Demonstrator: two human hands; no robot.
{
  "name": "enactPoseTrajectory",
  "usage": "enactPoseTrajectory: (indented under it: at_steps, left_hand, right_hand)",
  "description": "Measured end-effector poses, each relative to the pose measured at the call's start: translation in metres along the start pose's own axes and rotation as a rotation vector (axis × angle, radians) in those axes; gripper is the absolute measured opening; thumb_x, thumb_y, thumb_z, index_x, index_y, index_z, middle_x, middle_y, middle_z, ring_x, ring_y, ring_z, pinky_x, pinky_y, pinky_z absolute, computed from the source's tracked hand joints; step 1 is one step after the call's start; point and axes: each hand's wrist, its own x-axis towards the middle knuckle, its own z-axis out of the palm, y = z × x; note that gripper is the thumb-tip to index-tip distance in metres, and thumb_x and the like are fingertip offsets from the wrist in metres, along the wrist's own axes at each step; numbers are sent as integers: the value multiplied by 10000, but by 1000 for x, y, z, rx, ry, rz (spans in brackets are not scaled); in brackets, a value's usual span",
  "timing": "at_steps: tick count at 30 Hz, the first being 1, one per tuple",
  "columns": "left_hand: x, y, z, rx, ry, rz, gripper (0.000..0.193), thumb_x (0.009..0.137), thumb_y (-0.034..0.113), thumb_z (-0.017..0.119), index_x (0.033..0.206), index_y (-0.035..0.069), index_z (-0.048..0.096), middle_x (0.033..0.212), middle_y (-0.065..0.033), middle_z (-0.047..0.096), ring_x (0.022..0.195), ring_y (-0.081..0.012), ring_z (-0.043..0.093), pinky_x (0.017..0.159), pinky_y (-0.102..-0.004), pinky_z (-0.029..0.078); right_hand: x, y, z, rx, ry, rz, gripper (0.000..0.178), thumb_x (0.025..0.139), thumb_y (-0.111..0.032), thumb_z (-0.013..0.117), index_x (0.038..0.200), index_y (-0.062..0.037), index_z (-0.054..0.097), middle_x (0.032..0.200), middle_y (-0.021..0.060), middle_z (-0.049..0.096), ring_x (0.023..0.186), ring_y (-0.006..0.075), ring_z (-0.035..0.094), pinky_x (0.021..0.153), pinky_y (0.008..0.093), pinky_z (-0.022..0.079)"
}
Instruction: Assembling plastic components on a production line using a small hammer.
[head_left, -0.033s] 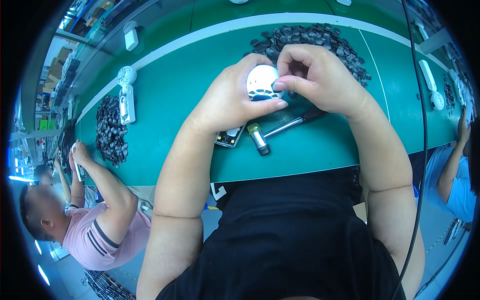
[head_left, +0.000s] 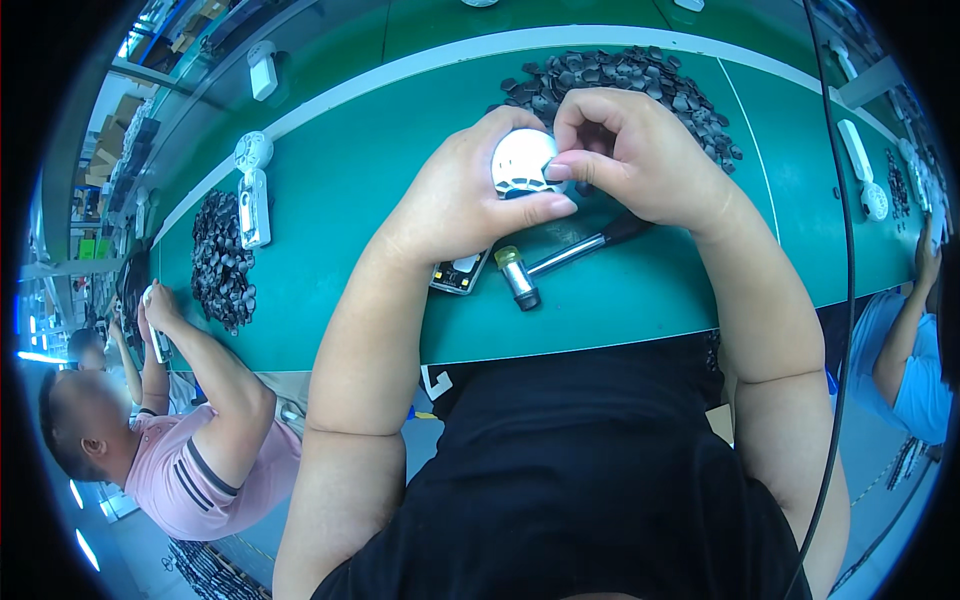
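Note:
My left hand [head_left: 455, 190] is wrapped round a white, ball-like part [head_left: 522, 158] with dark slots along its lower side. Thumb and forefinger of my right hand [head_left: 650, 160] pinch a small black piece [head_left: 553, 174] against the right side of this part. Under my left wrist, the end of a casing [head_left: 460, 273] with a dark inside shows; whether it joins the white part is hidden. Just below my hands lies a hammer [head_left: 517, 280] with a metal shaft and a yellowish face, its dark grip partly behind my right hand.
Beyond my hands a heap of flat black pieces [head_left: 660, 85] covers the green table [head_left: 370, 170]. Another heap [head_left: 222, 265] lies at left, beside a white round-headed device [head_left: 255, 205]. A black cable [head_left: 848, 300] hangs at right. Co-workers sit left [head_left: 200, 470] and right [head_left: 915, 370].

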Motion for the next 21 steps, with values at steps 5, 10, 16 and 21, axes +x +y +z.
enactPoseTrajectory:
  at_steps: [5, 10, 16, 21]
  left_hand:
    - [1, -5, 0, -103, 16, -28, 651, 772, 480, 847, 1198, 36, 634, 1034, -172, 696, 916, -296, 689, 784, -373, 552]
    - [1, -4, 0, -203, 26, -58, 620, 809, 501, 812, 1188, 43, 637, 1004, -142, 693, 898, -247, 679, 769, -355, 545]
    - [4, -27, 0, -317, 85, -44, 550, 841, 444, 790, 1174, 36, 630, 975, -101, 684, 874, -176, 655, 756, -313, 540]
    - [7, -33, 1, -502, 126, -132, 517, 853, 379, 775, 1179, 13, 612, 984, -90, 678, 868, -141, 638, 747, -285, 536]
  right_hand:
    - [0, 7, 7, -9, 35, -106, 167, 898, -166, 738, 917, -32, 639, 813, 58, 603, 730, 158, 579, 669, 294, 469]
    - [0, 13, 9, -75, 77, -206, 165, 916, -172, 708, 961, -30, 636, 841, 82, 608, 756, 215, 587, 705, 332, 487]
    - [-6, 2, -6, -217, -132, -162, 195, 889, -197, 723, 951, -34, 636, 863, 102, 635, 812, 282, 624, 735, 387, 505]
    - [-17, -3, 8, -469, -619, -33, 229, 854, -231, 744, 930, -43, 638, 857, 110, 654, 867, 322, 647, 758, 437, 509]
